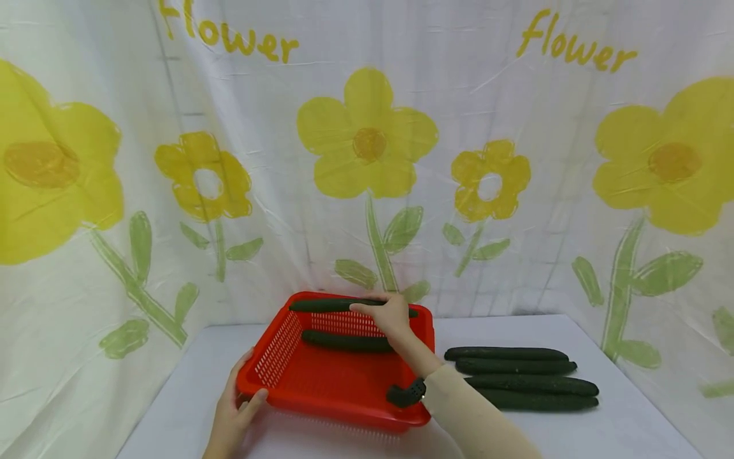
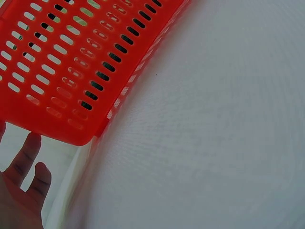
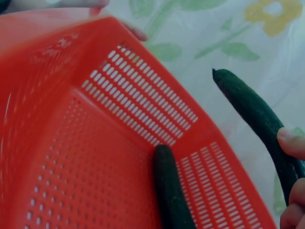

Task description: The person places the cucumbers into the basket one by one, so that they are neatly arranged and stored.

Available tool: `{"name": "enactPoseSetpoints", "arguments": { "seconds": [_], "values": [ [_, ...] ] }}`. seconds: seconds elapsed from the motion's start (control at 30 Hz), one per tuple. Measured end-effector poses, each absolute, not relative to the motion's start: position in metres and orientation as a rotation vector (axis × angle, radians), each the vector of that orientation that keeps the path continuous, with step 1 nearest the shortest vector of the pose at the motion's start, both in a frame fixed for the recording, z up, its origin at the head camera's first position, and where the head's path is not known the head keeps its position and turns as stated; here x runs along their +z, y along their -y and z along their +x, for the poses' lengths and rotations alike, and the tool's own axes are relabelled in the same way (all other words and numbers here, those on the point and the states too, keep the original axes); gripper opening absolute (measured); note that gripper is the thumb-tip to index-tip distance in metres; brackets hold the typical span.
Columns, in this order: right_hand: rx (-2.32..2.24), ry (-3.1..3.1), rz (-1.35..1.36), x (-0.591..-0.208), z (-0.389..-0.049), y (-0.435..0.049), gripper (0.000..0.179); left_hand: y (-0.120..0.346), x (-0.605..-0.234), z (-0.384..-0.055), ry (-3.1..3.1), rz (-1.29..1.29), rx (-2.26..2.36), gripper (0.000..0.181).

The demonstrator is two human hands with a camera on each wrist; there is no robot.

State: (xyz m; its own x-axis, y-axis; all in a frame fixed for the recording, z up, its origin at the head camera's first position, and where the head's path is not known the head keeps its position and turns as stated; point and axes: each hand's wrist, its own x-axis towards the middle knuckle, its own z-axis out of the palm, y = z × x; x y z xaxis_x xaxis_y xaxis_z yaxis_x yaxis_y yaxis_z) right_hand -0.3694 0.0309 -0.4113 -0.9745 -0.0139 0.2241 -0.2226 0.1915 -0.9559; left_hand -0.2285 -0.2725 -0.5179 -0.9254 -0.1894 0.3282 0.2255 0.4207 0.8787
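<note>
A red plastic basket with slotted walls stands in the middle of the table. My left hand holds its near left corner, thumb at the front and fingers along the left side; the left wrist view shows some of those fingers against the outer edge. My right hand grips a dark green cucumber from above, level with the basket's far rim. This cucumber lies crosswise, and its far end is apart from the basket in the right wrist view. Another cucumber lies inside along the far wall.
Several cucumbers lie side by side on the white table, to the right of the basket. A white curtain printed with yellow flowers hangs behind the table. The right forearm crosses over the basket's right side.
</note>
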Motion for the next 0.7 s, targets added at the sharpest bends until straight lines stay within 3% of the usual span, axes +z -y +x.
{"name": "enactPoseSetpoints", "arguments": {
  "seconds": [0.33,0.7],
  "values": [
    [2.064,2.276,-0.001,-0.430,-0.371,-0.023,0.034,0.279,-0.519,-0.226,2.229,-0.099,-1.481,0.074],
    [2.086,2.385,-0.032,-0.434,-0.368,-0.024,0.032,0.272,-0.519,-0.230,2.218,-0.111,-1.491,0.073]
  ]
}}
